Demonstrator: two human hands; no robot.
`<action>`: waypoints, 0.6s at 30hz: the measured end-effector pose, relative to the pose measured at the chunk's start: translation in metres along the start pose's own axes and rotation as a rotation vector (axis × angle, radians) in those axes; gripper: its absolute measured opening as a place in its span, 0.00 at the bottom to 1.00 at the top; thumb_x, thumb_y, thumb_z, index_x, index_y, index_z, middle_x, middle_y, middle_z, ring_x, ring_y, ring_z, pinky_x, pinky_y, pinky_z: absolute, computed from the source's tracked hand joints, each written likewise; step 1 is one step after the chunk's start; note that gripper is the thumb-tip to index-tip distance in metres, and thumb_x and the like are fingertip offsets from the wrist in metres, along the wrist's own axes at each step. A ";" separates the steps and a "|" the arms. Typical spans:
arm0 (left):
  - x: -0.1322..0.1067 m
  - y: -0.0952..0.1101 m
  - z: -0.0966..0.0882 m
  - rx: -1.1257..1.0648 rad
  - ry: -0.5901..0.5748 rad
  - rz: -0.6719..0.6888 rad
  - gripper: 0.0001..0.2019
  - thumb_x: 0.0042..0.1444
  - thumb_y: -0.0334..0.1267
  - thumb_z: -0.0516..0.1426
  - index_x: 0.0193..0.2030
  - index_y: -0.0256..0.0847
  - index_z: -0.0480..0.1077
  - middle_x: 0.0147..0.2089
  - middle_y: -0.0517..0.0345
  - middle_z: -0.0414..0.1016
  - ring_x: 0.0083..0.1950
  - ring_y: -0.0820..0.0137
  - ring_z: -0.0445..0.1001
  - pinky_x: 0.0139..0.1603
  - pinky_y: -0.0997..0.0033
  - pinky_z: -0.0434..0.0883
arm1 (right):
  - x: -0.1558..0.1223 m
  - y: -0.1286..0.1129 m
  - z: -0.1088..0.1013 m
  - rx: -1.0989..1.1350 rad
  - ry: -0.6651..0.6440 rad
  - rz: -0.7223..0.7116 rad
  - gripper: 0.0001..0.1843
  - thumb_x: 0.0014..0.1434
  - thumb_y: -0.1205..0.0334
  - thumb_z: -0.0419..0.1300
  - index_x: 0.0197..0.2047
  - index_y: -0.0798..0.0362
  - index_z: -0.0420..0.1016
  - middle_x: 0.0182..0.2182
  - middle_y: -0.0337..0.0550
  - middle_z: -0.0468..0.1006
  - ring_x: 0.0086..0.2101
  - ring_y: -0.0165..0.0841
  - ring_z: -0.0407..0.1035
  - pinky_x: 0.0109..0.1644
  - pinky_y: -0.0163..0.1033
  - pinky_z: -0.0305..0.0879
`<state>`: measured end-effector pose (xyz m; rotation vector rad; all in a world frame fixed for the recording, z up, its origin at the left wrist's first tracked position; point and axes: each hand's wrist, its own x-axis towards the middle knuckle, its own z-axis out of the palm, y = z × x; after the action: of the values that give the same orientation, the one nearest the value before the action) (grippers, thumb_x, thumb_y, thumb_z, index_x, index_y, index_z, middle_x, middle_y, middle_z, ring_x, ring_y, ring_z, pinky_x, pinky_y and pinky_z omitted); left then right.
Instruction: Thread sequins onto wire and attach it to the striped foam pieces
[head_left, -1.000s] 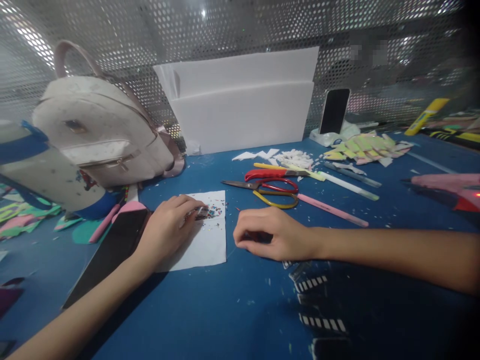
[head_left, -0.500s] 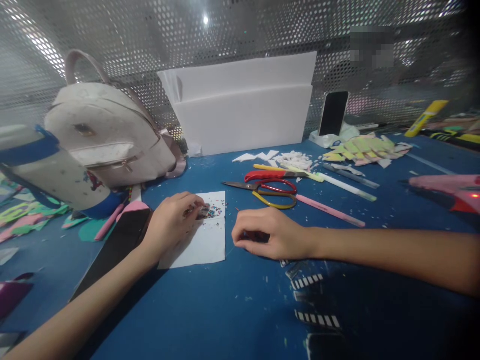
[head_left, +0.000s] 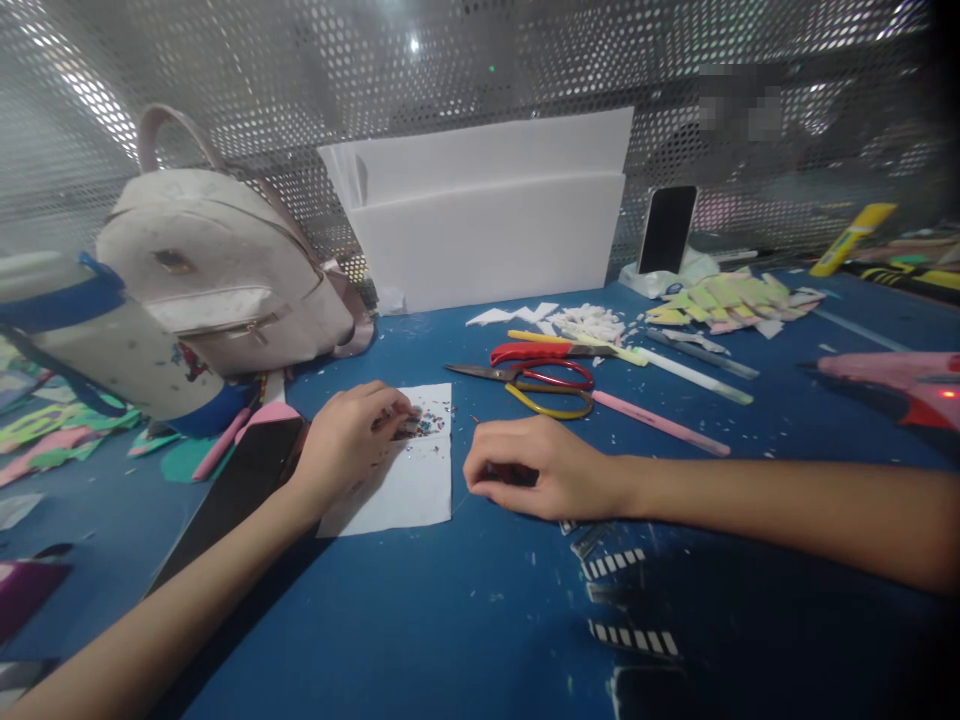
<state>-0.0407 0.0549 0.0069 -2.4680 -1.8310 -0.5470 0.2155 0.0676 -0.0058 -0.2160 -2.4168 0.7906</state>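
Tiny, shiny, many-coloured bits (head_left: 427,425) lie on a flat white paper square (head_left: 420,490). The bare left hand (head_left: 349,430) bends over them; I can't tell if its grip has any. The bare right hand (head_left: 540,465) curls beside the paper, its grip hidden. A bump or tug on the paper could spill bits onto the blue desk (head_left: 450,620).

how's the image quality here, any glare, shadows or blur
Head view: light glares through the perforated panel, strongest upper left; the left hand casts shadow on the white paper; the far right edge goes black; pixelated blocks cover a patch upper right; the bottle at left looks soft; the colourful bits are too small to tell apart.
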 end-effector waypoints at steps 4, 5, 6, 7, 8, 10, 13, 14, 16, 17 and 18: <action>0.001 -0.002 0.000 -0.007 -0.004 -0.002 0.05 0.61 0.33 0.56 0.37 0.41 0.74 0.39 0.56 0.76 0.38 0.66 0.72 0.37 0.70 0.64 | 0.001 0.000 0.000 -0.003 -0.004 0.007 0.01 0.61 0.69 0.58 0.38 0.54 0.71 0.33 0.38 0.72 0.31 0.26 0.64 0.37 0.34 0.60; 0.001 -0.002 0.001 -0.009 -0.005 -0.002 0.05 0.61 0.33 0.56 0.37 0.41 0.74 0.39 0.56 0.76 0.38 0.66 0.72 0.38 0.70 0.64 | 0.001 0.000 0.000 -0.003 -0.005 0.010 0.01 0.62 0.69 0.58 0.38 0.54 0.71 0.33 0.38 0.72 0.31 0.26 0.64 0.37 0.34 0.60; 0.001 -0.002 0.001 -0.013 -0.005 -0.002 0.06 0.61 0.33 0.56 0.37 0.41 0.74 0.39 0.56 0.76 0.38 0.66 0.72 0.38 0.70 0.64 | 0.001 0.000 -0.001 -0.004 -0.005 0.011 0.01 0.62 0.69 0.58 0.38 0.54 0.71 0.33 0.38 0.72 0.31 0.26 0.64 0.37 0.34 0.60; 0.002 -0.002 0.001 -0.016 -0.005 -0.002 0.06 0.61 0.33 0.56 0.36 0.41 0.74 0.39 0.56 0.76 0.38 0.66 0.72 0.38 0.69 0.64 | 0.001 0.000 -0.001 -0.005 -0.006 0.010 0.01 0.62 0.68 0.58 0.38 0.54 0.71 0.33 0.38 0.72 0.31 0.26 0.64 0.37 0.34 0.60; 0.002 -0.001 0.002 -0.020 -0.003 -0.003 0.06 0.61 0.33 0.56 0.36 0.41 0.74 0.39 0.56 0.76 0.38 0.66 0.72 0.38 0.69 0.64 | 0.001 0.000 -0.001 -0.006 -0.006 0.009 0.01 0.62 0.68 0.58 0.38 0.54 0.71 0.33 0.38 0.72 0.31 0.26 0.64 0.37 0.35 0.60; 0.003 -0.001 0.002 -0.030 0.001 -0.006 0.05 0.60 0.33 0.56 0.34 0.41 0.73 0.38 0.56 0.76 0.37 0.66 0.72 0.37 0.69 0.63 | 0.000 0.001 0.000 -0.007 -0.002 0.008 0.01 0.62 0.68 0.58 0.38 0.54 0.71 0.33 0.38 0.72 0.31 0.26 0.64 0.37 0.34 0.60; 0.004 -0.003 0.002 -0.061 0.018 -0.014 0.04 0.59 0.34 0.57 0.33 0.40 0.73 0.36 0.57 0.74 0.33 0.68 0.70 0.34 0.69 0.62 | 0.001 0.001 0.000 -0.003 0.001 0.009 0.01 0.62 0.68 0.58 0.37 0.54 0.71 0.33 0.38 0.72 0.30 0.26 0.64 0.36 0.34 0.60; 0.004 -0.003 0.001 -0.080 0.029 -0.016 0.04 0.58 0.34 0.57 0.33 0.41 0.72 0.35 0.58 0.74 0.32 0.68 0.70 0.34 0.69 0.62 | 0.001 0.002 0.000 -0.002 0.002 0.009 0.01 0.62 0.68 0.58 0.37 0.54 0.71 0.33 0.38 0.72 0.30 0.26 0.64 0.36 0.34 0.60; 0.003 -0.003 -0.002 -0.129 0.068 -0.024 0.03 0.58 0.34 0.58 0.34 0.41 0.72 0.35 0.58 0.74 0.33 0.69 0.70 0.36 0.69 0.63 | 0.002 0.002 0.000 0.002 0.008 0.007 0.01 0.62 0.68 0.58 0.37 0.54 0.71 0.33 0.38 0.72 0.31 0.26 0.64 0.36 0.34 0.60; 0.002 -0.002 -0.004 -0.158 0.095 -0.032 0.02 0.58 0.34 0.57 0.35 0.41 0.72 0.36 0.58 0.74 0.35 0.68 0.71 0.37 0.68 0.65 | 0.002 0.002 0.000 0.006 0.013 0.007 0.01 0.62 0.68 0.58 0.37 0.54 0.71 0.33 0.38 0.72 0.30 0.26 0.64 0.36 0.34 0.60; 0.000 -0.001 -0.006 -0.188 0.121 -0.041 0.02 0.58 0.34 0.57 0.35 0.41 0.71 0.36 0.58 0.74 0.36 0.68 0.72 0.40 0.68 0.66 | 0.002 0.001 0.000 0.010 0.017 0.005 0.01 0.62 0.68 0.58 0.37 0.55 0.71 0.33 0.38 0.72 0.30 0.25 0.63 0.36 0.34 0.60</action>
<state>-0.0427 0.0541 0.0124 -2.4505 -1.8669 -0.8888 0.2136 0.0693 -0.0057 -0.2237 -2.3964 0.7995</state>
